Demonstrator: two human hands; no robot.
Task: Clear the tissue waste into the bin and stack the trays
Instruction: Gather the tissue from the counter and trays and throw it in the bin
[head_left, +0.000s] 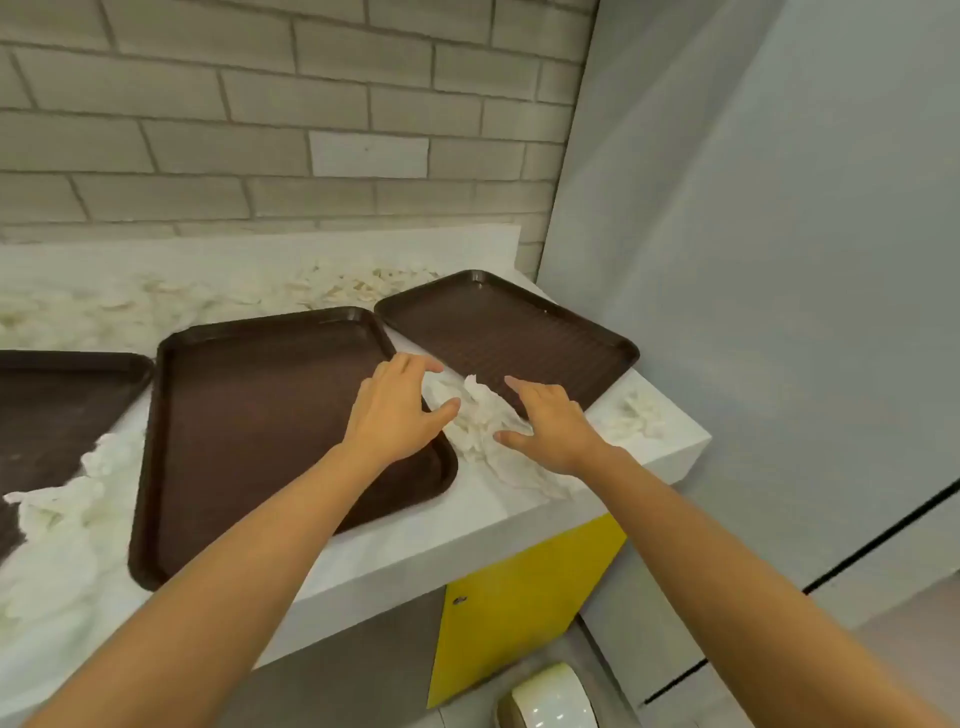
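Observation:
Three dark brown trays lie on the white counter: a middle tray (260, 431), a right tray (514, 332) turned at an angle, and a left tray (57, 405) cut off by the frame edge. A crumpled pile of white tissue (480, 421) sits on the counter between the middle and right trays. My left hand (397, 410) hovers over the middle tray's right edge, fingers spread, just left of the pile. On the pile's right side my right hand (553, 423) is spread open. Neither hand holds anything.
More tissue lies along the back wall (337, 288), between the left and middle trays (78, 499), and near the counter's right corner (636, 421). A yellow cabinet door (514, 603) is under the counter. A white rounded bin lid (550, 699) stands on the floor below.

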